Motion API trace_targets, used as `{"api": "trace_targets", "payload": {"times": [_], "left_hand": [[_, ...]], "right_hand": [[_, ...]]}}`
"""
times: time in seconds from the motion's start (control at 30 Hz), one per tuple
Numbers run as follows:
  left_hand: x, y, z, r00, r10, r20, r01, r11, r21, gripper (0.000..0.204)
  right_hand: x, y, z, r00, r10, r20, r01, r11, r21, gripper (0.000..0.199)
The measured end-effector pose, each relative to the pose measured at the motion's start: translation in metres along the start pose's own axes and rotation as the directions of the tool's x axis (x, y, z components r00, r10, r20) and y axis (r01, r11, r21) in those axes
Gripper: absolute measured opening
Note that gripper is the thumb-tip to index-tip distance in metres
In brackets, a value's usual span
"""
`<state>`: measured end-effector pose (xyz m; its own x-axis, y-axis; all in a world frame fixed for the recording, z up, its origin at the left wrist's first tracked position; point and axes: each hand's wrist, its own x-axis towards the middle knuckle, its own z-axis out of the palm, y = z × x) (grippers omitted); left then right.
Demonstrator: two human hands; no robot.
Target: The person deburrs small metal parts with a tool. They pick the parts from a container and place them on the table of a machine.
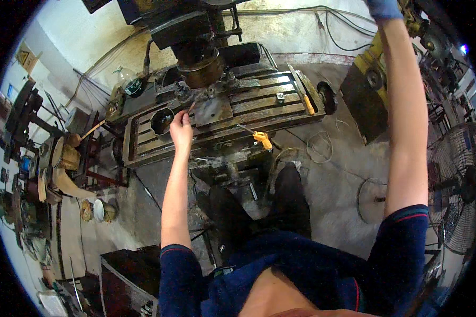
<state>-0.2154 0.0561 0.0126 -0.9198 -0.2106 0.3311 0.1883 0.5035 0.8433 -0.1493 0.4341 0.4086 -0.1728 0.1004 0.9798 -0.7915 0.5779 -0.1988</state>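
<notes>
I stand at a milling machine with a long slotted metal table (259, 113). My left hand (181, 129) rests over the table's left part, fingers closed on a thin stick-like tool whose tip points toward the flat workpiece (212, 110) under the spindle head (198, 68). My right arm reaches up to the top right; my right hand (383, 8) wears a blue glove and is cut off by the picture's edge, beside a yellow machine part (375, 50). What it holds cannot be seen.
A yellow-handled tool (261, 139) lies at the table's front edge, and another long tool with an orange handle (303, 98) lies on its right end. Cluttered shelves (63, 158) stand left. A fan (457, 195) stands right. Wire loops lie on the floor (322, 148).
</notes>
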Motion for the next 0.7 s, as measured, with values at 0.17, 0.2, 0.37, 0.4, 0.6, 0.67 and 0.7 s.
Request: {"api": "trace_targets", "payload": {"times": [0.17,0.2,0.37,0.4,0.6,0.67,0.7], "left_hand": [[-0.017,0.003,-0.070,0.975,0.066,-0.212,-0.028,0.984,0.176,0.024],[-0.015,-0.013,-0.091,0.977,-0.014,-0.211,0.049,0.986,0.157,0.023],[0.011,-0.037,-0.103,0.934,0.243,-0.262,-0.107,0.889,0.445,0.020],[0.013,-0.038,-0.101,0.929,0.267,-0.255,-0.110,0.860,0.499,0.019],[-0.010,-0.038,-0.100,0.996,0.070,-0.060,-0.019,0.793,0.608,0.031],[-0.015,-0.039,-0.105,0.996,0.080,-0.044,-0.037,0.793,0.609,0.033],[-0.016,-0.035,-0.110,0.999,0.028,-0.031,-0.004,0.797,0.604,0.035]], "right_hand": [[-0.138,0.001,-0.028,0.972,-0.236,0.004,0.214,0.876,-0.432,0.031],[-0.184,-0.001,-0.018,0.939,0.322,-0.120,-0.331,0.942,-0.059,0.030],[-0.383,0.008,-0.017,0.451,0.791,0.414,-0.825,0.546,-0.144,0.033],[-0.424,0.022,-0.014,0.469,0.793,0.388,-0.814,0.559,-0.159,0.038],[-0.530,0.056,0.019,0.079,0.884,0.461,-0.942,0.217,-0.255,0.046],[-0.554,0.070,0.029,-0.002,0.844,0.536,-0.951,0.164,-0.261,0.045],[-0.557,0.072,0.037,-0.035,0.815,0.579,-0.965,0.123,-0.231,0.044]]}}
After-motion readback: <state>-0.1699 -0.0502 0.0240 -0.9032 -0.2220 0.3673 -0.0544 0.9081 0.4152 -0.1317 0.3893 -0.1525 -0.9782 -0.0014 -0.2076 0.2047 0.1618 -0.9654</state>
